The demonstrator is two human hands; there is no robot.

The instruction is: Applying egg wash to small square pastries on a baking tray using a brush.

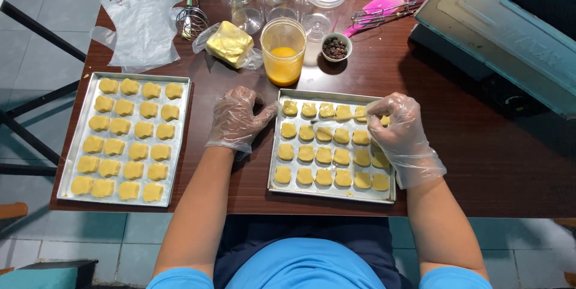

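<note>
Brown tabletop (456, 163) carries two trays of yellow cookies. Left hand (237, 122), gloved, fingers loosely curled and holding nothing, touches the near tray (330, 195) at its left rim. Right hand (401, 136) pinches what seems a thin brush (336, 120), its tip left of the fingers, over the cookies (324, 156).

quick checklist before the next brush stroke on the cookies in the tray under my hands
1. Left hand in clear plastic glove steadies the rectangular metal baking tray at its left rim: ok.
2. Right hand grips a thin brush over the top row: ok; bristles cannot tell.
3. Clear plastic cup of orange-yellow liquid upright behind the tray, partly full: ok.
4. Pale yellow cut-out dough pieces lie in separate rows: ok.
5. Second metal tray of dough pieces sits apart at left: ok.
</note>
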